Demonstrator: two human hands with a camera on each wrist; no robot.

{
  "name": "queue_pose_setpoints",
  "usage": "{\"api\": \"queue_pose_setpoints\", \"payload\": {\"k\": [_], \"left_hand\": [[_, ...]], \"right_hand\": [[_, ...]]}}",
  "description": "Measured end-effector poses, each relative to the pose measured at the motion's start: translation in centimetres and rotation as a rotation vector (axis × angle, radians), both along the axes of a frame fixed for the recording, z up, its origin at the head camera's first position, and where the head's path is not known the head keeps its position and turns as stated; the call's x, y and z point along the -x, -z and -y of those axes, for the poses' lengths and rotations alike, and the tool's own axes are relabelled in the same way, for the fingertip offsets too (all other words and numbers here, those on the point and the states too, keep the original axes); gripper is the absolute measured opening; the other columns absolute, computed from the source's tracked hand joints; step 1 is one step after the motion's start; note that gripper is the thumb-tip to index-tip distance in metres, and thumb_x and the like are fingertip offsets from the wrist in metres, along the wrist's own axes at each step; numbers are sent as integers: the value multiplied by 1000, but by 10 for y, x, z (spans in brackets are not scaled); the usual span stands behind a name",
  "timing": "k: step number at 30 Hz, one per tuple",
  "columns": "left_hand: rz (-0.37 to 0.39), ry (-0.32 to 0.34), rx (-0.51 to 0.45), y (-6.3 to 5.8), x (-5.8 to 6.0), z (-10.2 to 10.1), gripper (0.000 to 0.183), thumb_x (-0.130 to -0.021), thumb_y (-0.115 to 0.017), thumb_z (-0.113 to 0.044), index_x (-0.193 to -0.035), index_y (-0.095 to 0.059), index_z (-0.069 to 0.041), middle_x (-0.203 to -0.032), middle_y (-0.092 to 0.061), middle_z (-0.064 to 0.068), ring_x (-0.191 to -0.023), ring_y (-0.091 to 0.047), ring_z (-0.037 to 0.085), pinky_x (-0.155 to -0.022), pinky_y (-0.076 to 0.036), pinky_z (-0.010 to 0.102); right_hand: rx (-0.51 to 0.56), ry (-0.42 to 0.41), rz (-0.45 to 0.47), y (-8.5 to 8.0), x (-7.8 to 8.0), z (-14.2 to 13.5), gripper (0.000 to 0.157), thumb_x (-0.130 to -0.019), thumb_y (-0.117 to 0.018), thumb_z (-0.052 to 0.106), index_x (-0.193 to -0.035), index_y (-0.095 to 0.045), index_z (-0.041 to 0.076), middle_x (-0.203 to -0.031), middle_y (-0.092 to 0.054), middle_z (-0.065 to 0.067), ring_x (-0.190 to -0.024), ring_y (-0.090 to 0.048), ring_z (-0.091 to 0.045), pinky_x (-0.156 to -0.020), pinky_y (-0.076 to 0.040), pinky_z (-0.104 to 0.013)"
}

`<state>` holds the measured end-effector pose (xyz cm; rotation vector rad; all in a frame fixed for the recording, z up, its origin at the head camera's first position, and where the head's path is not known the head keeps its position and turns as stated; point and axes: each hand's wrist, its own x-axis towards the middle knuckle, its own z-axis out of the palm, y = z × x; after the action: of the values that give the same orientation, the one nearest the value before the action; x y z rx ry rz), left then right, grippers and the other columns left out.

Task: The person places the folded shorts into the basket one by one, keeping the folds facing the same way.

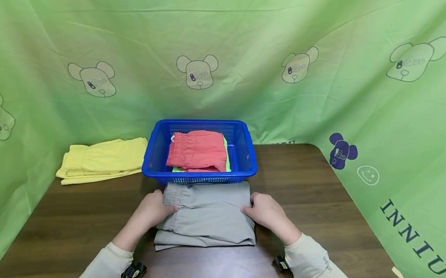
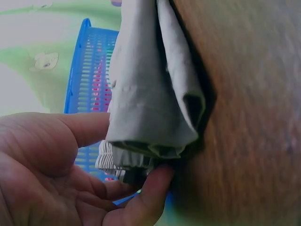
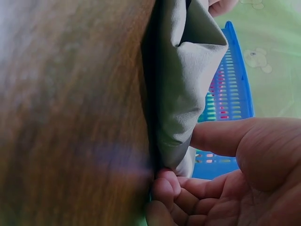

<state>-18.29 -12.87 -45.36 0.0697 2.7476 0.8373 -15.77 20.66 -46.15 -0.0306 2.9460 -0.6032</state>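
on the brown table (image 1: 305, 184), the blue basket (image 1: 200, 177) is standing just behind the folded grey garment (image 1: 210, 213), whose sides the left hand (image 1: 154, 209) and right hand (image 1: 269, 210) are pinching between thumbs and fingers. its lower layers could be slipping out of line, probably, if the pinch is catching only the top folds.

Left hand (image 1: 154, 209) and right hand (image 1: 268, 208) (thumbs (image 1: 171, 209) uppermost) in a pinch.

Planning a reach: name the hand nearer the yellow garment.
Left: the left hand is below-right of the yellow garment in the head view; the right hand is farther right, across the gray garment.
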Motion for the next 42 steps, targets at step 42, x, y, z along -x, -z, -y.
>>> {"api": "queue_pose_setpoints", "payload": {"k": [42], "left_hand": [[125,7,-419,8,8,-1,43,-89,-74,-11,-121,-57,12,-109,-67,18,-87,-62,22,-73,-54,34]], "right_hand": [[313,40,103,-1,6,-7,23,-88,-79,22,-90,-66,3,-68,-62,-1,-55,-57,-16,-53,-50,-29]]}}
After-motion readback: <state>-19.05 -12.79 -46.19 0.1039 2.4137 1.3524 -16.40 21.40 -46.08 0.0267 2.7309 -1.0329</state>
